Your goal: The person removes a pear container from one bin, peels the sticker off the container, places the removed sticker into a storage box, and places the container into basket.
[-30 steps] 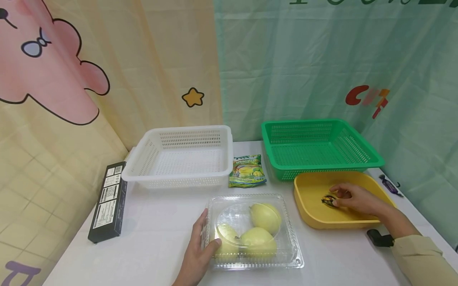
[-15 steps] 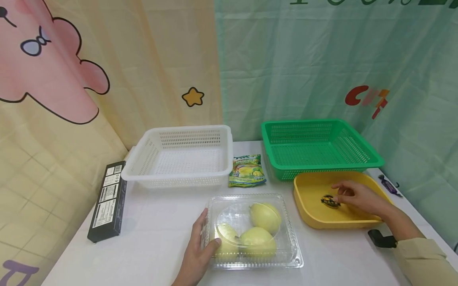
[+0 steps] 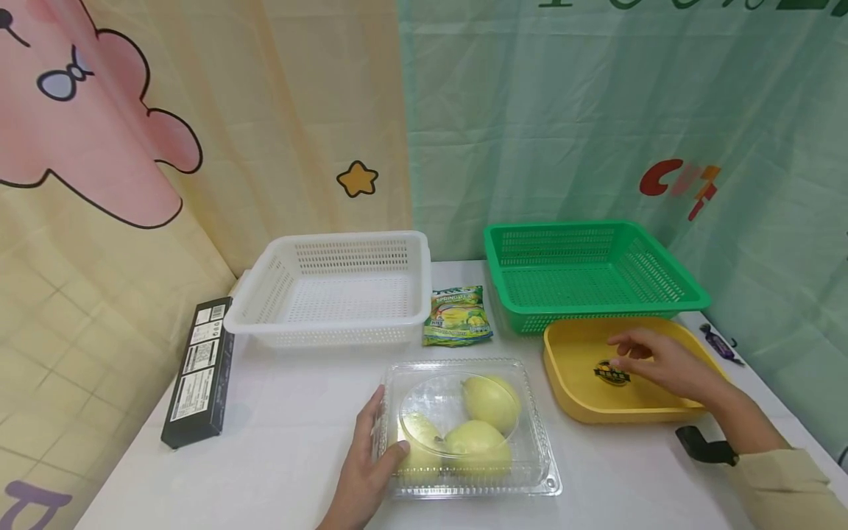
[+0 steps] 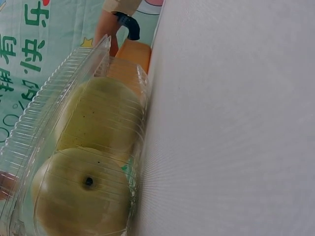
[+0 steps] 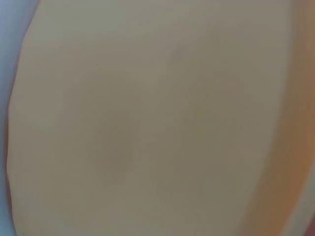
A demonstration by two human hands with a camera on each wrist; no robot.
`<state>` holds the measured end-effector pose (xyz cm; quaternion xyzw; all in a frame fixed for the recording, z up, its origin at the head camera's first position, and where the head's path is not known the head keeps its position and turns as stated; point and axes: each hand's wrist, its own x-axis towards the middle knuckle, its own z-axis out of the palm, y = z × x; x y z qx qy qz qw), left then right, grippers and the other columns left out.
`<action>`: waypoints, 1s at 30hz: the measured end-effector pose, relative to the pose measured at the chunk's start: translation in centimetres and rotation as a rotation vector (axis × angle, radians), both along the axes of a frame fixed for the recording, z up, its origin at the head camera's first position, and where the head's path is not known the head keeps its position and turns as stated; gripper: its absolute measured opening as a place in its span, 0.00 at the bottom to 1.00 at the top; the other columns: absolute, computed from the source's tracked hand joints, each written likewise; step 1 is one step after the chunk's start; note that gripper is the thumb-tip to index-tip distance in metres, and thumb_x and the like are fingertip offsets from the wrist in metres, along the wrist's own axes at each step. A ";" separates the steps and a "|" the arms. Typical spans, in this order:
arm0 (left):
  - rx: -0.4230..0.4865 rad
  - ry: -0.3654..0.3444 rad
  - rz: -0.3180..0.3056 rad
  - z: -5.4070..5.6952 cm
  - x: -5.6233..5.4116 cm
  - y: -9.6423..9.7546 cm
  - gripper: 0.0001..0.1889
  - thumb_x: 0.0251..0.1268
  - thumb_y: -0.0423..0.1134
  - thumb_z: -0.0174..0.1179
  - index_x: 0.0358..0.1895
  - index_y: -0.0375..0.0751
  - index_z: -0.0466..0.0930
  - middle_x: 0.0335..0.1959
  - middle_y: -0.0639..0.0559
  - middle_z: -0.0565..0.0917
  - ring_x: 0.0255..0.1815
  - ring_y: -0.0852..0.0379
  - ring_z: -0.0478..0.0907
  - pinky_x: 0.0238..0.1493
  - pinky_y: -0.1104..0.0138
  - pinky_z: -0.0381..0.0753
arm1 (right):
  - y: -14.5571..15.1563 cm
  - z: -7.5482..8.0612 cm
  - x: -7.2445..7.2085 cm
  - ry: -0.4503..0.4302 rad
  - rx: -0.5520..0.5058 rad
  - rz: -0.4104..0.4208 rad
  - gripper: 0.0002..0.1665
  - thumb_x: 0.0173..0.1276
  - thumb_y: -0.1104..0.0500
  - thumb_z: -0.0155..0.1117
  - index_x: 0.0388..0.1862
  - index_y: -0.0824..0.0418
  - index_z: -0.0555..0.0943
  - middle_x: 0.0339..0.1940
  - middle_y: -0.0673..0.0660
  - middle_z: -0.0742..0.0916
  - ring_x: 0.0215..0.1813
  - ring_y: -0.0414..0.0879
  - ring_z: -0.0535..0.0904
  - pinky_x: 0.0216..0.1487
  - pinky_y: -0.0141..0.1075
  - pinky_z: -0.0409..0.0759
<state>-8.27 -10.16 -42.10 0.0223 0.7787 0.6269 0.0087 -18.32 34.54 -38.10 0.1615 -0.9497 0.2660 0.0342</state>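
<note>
My left hand (image 3: 364,464) grips the left side of a clear plastic clamshell box (image 3: 536,442), thumb on its front corner and fingers along the side. Three pale yellow-green pears (image 3: 492,403) lie inside; two pears (image 4: 81,191) fill the left wrist view. My right hand (image 3: 669,368) is over the yellow basin (image 3: 570,397), fingers loosely bent, with nothing visible between them. Its thumb tip is by a black-and-gold label (image 3: 611,372) on the basin's floor; whether they touch is unclear. The right wrist view is a blurred beige surface with an orange edge.
A white basket (image 3: 358,298) and a green basket (image 3: 570,287) stand at the back, a green-yellow packet (image 3: 457,316) between them. A long black box (image 3: 199,375) lies left. On the right are a purple-wrapped candy (image 3: 721,343) and a black curved object (image 3: 705,446) at my wrist.
My right hand shifts slightly over the basin and its thumb uncovers more of the label. The left hand and the clamshell box stay where they were.
</note>
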 end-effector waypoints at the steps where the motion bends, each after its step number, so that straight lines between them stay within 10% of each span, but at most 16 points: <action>1: 0.000 -0.003 0.003 0.0 0.0 0.0 0.39 0.60 0.42 0.56 0.73 0.65 0.48 0.75 0.40 0.53 0.75 0.32 0.47 0.64 0.31 0.52 | -0.3 0.0 0.1 0.007 0.000 0.002 0.20 0.65 0.53 0.63 0.51 0.63 0.79 0.36 0.49 0.82 0.36 0.28 0.72 0.39 0.25 0.76; 30: 0.002 -0.034 0.006 0.1 -0.1 0.0 0.40 0.58 0.41 0.57 0.73 0.65 0.47 0.75 0.39 0.52 0.75 0.31 0.44 0.64 0.30 0.48 | -9.5 1.6 5.3 0.189 -0.252 0.007 0.21 0.64 0.61 0.63 0.57 0.61 0.75 0.45 0.54 0.83 0.46 0.37 0.74 0.47 0.21 0.72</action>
